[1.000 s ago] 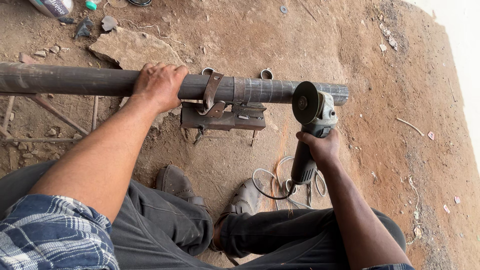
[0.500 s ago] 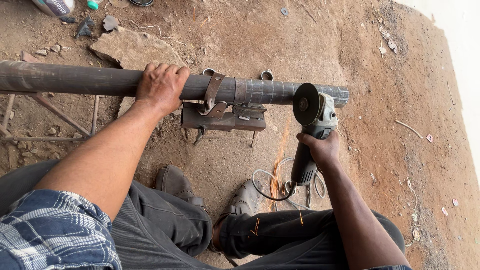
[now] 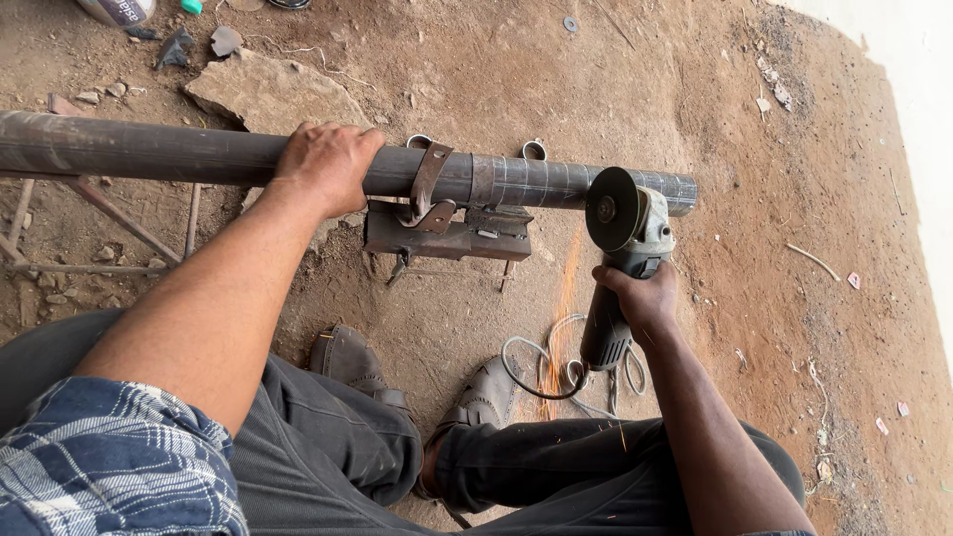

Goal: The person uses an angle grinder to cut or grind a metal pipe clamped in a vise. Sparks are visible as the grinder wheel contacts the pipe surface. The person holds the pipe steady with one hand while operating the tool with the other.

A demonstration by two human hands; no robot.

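Stretching across the scene from the left edge to right of centre, a long dark steel pipe [image 3: 199, 154] lies level above the bare dirt ground [image 3: 794, 199], clamped near its middle in a rusty metal vise [image 3: 447, 223] with a curved strap over the top. The left hand [image 3: 328, 164] wraps over the pipe just left of that clamp, fingers curled around the far side, holding it firmly. At the pipe's right end, an angle grinder [image 3: 625, 248] meets the metal, its round disc [image 3: 611, 208] upright against the pipe. The right hand [image 3: 635, 298] closes tightly around the grinder's body, below the disc. Orange sparks [image 3: 561, 318] stream down from the cut toward the near side. A flat rock [image 3: 273, 94] sits on the far side of the pipe. A looped grey cord [image 3: 541, 367] lies on the ground beside a worn shoe [image 3: 486, 392].
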